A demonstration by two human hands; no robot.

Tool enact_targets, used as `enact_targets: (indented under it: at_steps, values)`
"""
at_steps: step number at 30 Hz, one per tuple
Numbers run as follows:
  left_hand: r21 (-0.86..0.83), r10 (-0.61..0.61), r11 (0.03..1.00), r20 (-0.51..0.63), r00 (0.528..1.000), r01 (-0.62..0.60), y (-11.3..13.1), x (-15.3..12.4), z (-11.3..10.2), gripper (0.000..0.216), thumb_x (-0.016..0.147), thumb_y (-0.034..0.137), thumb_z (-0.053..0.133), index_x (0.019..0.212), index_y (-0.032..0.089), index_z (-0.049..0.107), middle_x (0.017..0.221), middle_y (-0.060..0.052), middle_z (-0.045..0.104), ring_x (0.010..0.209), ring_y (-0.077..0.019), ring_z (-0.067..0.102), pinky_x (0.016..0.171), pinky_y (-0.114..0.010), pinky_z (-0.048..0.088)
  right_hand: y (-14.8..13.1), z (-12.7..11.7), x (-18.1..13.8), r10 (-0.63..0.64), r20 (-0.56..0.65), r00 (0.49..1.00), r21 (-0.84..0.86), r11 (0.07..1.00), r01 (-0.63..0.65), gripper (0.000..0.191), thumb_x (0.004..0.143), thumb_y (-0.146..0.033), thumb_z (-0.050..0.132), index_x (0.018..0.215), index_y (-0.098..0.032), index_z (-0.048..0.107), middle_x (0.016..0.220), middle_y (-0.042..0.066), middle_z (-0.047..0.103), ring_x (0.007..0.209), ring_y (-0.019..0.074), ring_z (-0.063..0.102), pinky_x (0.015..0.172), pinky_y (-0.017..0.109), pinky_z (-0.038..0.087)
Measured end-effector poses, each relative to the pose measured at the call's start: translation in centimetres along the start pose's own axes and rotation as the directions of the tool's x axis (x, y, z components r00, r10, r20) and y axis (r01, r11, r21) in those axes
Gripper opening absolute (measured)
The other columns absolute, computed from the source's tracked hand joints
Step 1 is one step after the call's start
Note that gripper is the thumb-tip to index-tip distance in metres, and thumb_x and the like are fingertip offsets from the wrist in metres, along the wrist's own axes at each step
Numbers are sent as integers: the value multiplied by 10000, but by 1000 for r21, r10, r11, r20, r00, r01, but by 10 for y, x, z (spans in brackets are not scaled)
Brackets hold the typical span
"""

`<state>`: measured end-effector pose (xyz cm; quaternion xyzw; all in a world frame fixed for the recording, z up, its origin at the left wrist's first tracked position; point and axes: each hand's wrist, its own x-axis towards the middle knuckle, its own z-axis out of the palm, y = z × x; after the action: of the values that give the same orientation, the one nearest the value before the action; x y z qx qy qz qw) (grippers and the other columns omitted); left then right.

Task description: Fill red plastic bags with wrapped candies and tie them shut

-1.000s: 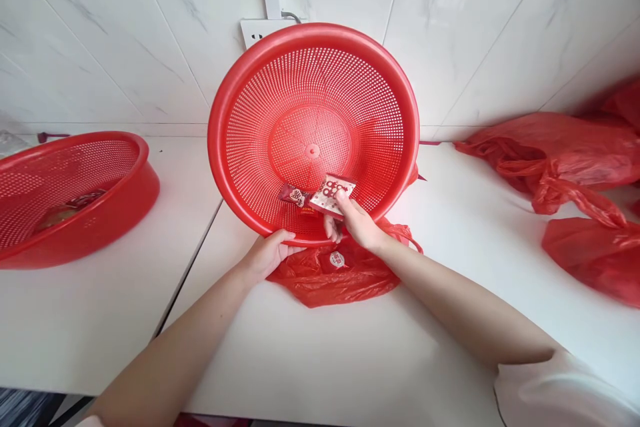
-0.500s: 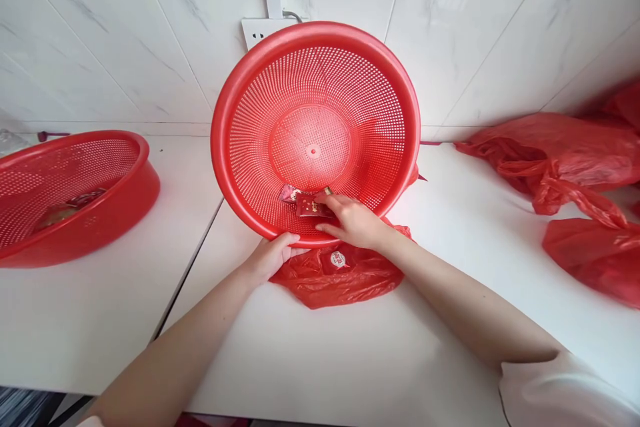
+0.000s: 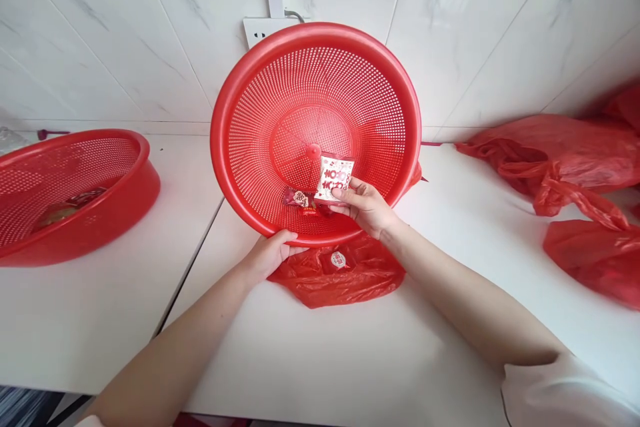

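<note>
A red perforated plastic basket [image 3: 320, 90] is tilted up towards me, its mouth facing me. My left hand [image 3: 270, 253] grips its near rim, thumb on top and the other fingers partly hidden below. Between the thumb and fingers of my right hand [image 3: 365, 205] is a small white and red printed snack packet [image 3: 335, 177], held up in the basket's mouth. A few small wrapped candies [image 3: 300, 200] lie low inside the basket, partly behind that packet. Under the near rim a red plastic bag [image 3: 340, 283] with a round white label lies on the table.
At the left stands another red basket [image 3: 135, 197] with some wrapped items inside. Several red plastic bags [image 3: 575, 153] lie at the right. A tiled wall with a power socket [image 3: 257, 30] rises behind the white table [image 3: 350, 353].
My right hand has lifted the packet from the basket's lower side and turned its white printed face into view. My left hand stays on the rim.
</note>
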<state>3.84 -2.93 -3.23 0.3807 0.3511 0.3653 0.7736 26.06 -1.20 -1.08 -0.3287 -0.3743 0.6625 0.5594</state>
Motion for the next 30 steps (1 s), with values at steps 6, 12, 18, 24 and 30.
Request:
enact_targets:
  at_steps: [6,12,18,24,30]
  values:
    - [17,-10,1000,-2,1000,10,2,0,1,482,810,111,553,1291,138,591,1250,-124,658,1121,-311,637,1037,-524,450,3,9,-4,-58,-2,998,-89,994,57,433,592,-301,868,961,-174,681,813,17,748,719,165,709,659,270,591]
    - [3,58,998,-28,998,-58,1,-2,3,486,803,126,573,1288,149,589,1257,-117,655,1156,-325,615,1042,-537,443,-19,9,-12,-27,221,975,-325,941,99,431,685,-328,804,1049,-186,621,858,27,736,752,170,699,660,292,574]
    - [-56,71,996,-43,997,-74,2,-3,9,404,816,170,553,1203,99,642,1187,-136,688,1138,-336,624,1022,-523,463,-64,-7,-29,218,430,876,-758,614,219,276,751,-321,733,991,-203,664,812,2,697,704,153,644,602,252,492]
    - [-12,273,961,-151,950,-277,6,-3,15,538,788,136,595,1320,206,552,1225,-79,675,1154,-301,617,1004,-524,478,-69,-11,-42,71,141,987,-978,-143,150,187,734,-277,731,911,-230,696,755,44,695,605,185,596,524,283,376]
    - [27,239,971,-97,966,-237,2,-7,14,525,798,154,597,1320,201,561,1226,-81,674,1190,-312,590,997,-496,491,-57,12,-39,-209,303,930,-953,-43,301,158,925,-293,521,902,-207,652,771,45,679,651,175,610,600,294,436]
